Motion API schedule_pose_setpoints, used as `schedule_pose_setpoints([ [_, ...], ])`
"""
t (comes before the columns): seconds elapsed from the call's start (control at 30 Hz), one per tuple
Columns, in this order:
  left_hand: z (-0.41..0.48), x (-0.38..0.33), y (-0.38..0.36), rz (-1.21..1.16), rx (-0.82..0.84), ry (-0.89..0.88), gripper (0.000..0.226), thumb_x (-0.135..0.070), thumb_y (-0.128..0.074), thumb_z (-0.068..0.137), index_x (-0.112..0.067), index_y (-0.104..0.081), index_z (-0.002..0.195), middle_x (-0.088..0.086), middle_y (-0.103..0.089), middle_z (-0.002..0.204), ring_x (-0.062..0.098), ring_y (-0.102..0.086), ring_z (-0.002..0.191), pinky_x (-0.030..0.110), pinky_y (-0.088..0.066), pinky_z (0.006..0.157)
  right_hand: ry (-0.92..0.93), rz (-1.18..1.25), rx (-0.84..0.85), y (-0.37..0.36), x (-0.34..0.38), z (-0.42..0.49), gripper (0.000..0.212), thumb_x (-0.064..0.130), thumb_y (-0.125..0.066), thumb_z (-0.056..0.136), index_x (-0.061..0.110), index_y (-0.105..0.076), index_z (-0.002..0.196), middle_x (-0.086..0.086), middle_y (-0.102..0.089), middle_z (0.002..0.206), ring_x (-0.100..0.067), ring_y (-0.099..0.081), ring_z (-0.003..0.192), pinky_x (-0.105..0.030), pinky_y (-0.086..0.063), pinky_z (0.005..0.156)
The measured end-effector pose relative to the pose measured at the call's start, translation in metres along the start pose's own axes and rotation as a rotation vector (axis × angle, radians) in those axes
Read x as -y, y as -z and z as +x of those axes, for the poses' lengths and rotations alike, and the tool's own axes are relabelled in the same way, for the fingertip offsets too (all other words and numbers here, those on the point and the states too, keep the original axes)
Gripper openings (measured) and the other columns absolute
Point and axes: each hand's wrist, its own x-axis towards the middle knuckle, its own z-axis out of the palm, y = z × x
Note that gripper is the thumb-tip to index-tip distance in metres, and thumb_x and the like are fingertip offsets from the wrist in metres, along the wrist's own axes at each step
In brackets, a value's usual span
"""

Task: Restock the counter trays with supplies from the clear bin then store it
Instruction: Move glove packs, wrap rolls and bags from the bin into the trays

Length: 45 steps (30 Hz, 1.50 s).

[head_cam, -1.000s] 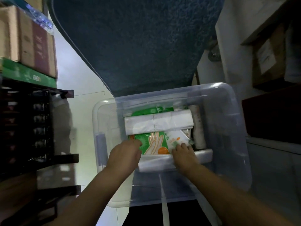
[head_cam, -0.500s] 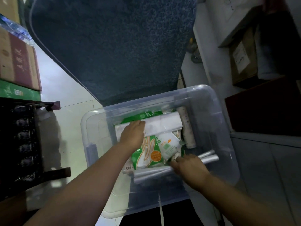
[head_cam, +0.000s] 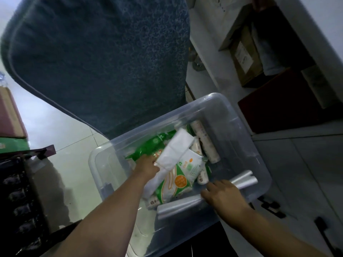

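The clear bin (head_cam: 246, 130) sits on the floor below me, its inside packed with supplies. My left hand (head_cam: 146, 166) grips one end of a white wrapped pack (head_cam: 176, 151) and tilts it up out of the pile. Under it lie green-and-white glove packets (head_cam: 178, 184) and a pale roll (head_cam: 205, 143) along the far side. My right hand (head_cam: 222, 196) rests on a bundle of silvery plastic rolls (head_cam: 243, 179) at the near edge of the bin, fingers curled over it.
A blue textured mat (head_cam: 104, 60) covers the floor beyond the bin. A dark rack (head_cam: 20, 191) with stacked cartons (head_cam: 9, 117) stands on the left. Cardboard boxes (head_cam: 245, 58) and a dark red box (head_cam: 282, 102) sit on shelves to the right.
My left hand has closed on the white pack and swung its far end up and to the right. The right hand stayed on the silvery rolls. My view has shifted left.
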Motion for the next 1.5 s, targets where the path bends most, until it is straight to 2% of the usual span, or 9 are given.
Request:
schedule_pose_setpoints([
  [0.13, -0.043, -0.005, 0.014, -0.271, 0.022, -0.034, 0.022, -0.006, -0.057, 0.082, -0.014, -0.057, 0.102, 0.013, -0.062, 0.104, 0.025, -0.057, 0.089, 0.030, -0.040, 0.074, -0.049, 0.012, -0.050, 0.041, 0.003, -0.019, 0.003, 0.026, -0.052, 0.056, 0.026, -0.055, 0.055, 0.004, -0.055, 0.051, -0.017, -0.055, 0.044, -0.023, -0.040, 0.043],
  [0.3, -0.109, -0.018, 0.057, -0.262, -0.113, -0.171, 0.021, -0.013, -0.053, 0.086, -0.028, -0.043, 0.074, -0.001, -0.054, 0.075, 0.023, -0.054, 0.074, 0.031, -0.036, 0.063, -0.248, 0.022, -0.104, 0.104, -0.001, -0.053, 0.033, 0.019, -0.082, 0.044, 0.025, -0.056, 0.063, 0.003, -0.056, 0.057, -0.020, -0.056, 0.049, -0.027, -0.041, 0.046],
  [0.43, -0.163, -0.054, 0.107, -0.435, -0.315, -0.286, 0.016, -0.018, -0.054, 0.089, -0.026, -0.047, 0.077, -0.001, -0.055, 0.072, 0.019, -0.052, 0.069, 0.028, -0.034, 0.055, -0.493, 0.062, -0.207, 0.163, -0.009, -0.085, 0.033, 0.018, -0.083, 0.053, 0.024, -0.053, 0.067, 0.002, -0.056, 0.059, -0.022, -0.054, 0.050, -0.030, -0.041, 0.047],
  [0.53, -0.193, -0.104, 0.143, -0.532, -0.439, -0.388, 0.004, -0.013, -0.056, 0.088, -0.013, -0.052, 0.088, 0.004, -0.058, 0.076, 0.022, -0.053, 0.072, 0.029, -0.037, 0.056, -0.704, 0.218, -0.413, 0.207, -0.020, -0.113, 0.025, 0.030, -0.065, 0.073, 0.028, -0.040, 0.071, 0.005, -0.051, 0.062, -0.021, -0.048, 0.053, -0.033, -0.038, 0.047],
  [0.67, -0.233, -0.189, 0.165, -0.526, -0.464, -0.615, 0.009, -0.015, -0.057, 0.088, -0.013, -0.053, 0.095, 0.002, -0.059, 0.083, 0.010, -0.053, 0.073, 0.028, -0.038, 0.057, -0.860, 0.456, -0.685, 0.255, -0.035, -0.157, 0.010, 0.028, -0.055, 0.090, 0.025, -0.047, 0.095, 0.011, -0.049, 0.078, -0.014, -0.051, 0.066, -0.033, -0.045, 0.059],
  [1.0, -0.326, -0.406, 0.095, -0.414, -0.187, -1.073, 0.008, -0.015, -0.062, 0.084, -0.012, -0.056, 0.089, 0.005, -0.063, 0.080, 0.014, -0.055, 0.071, 0.020, -0.041, 0.058, -1.245, 1.089, -1.304, 0.278, -0.110, -0.312, 0.007, 0.028, -0.056, 0.091, 0.023, -0.053, 0.093, -0.002, -0.063, 0.090, -0.018, -0.063, 0.074, -0.031, -0.050, 0.057],
  [1.13, -0.342, -0.490, 0.041, -0.257, -0.147, -1.095, 0.009, -0.022, -0.057, 0.084, -0.023, -0.052, 0.092, -0.006, -0.062, 0.084, 0.013, -0.058, 0.076, 0.031, -0.045, 0.065, -1.336, 1.305, -1.432, 0.260, -0.146, -0.376, 0.016, 0.026, -0.056, 0.092, 0.014, -0.054, 0.102, -0.005, -0.064, 0.089, -0.018, -0.060, 0.069, -0.029, -0.045, 0.054],
  [1.27, -0.331, -0.559, -0.014, -0.093, -0.138, -1.025, 0.015, -0.016, -0.051, 0.084, -0.020, -0.050, 0.098, 0.001, -0.064, 0.091, 0.024, -0.059, 0.083, 0.036, -0.046, 0.070, -1.406, 1.363, -1.438, 0.239, -0.184, -0.424, 0.020, 0.029, -0.054, 0.092, 0.012, -0.053, 0.103, -0.006, -0.063, 0.090, -0.022, -0.060, 0.072, -0.030, -0.043, 0.053],
  [1.5, -0.300, -0.576, -0.071, 0.213, -0.334, -0.877, 0.027, -0.010, -0.035, 0.090, -0.015, -0.044, 0.115, 0.012, -0.062, 0.109, 0.033, -0.059, 0.093, 0.041, -0.049, 0.080, -1.363, 1.452, -1.350, 0.217, -0.240, -0.461, 0.018, 0.029, -0.052, 0.093, 0.014, -0.052, 0.103, -0.006, -0.062, 0.091, -0.023, -0.060, 0.077, -0.032, -0.044, 0.056],
])
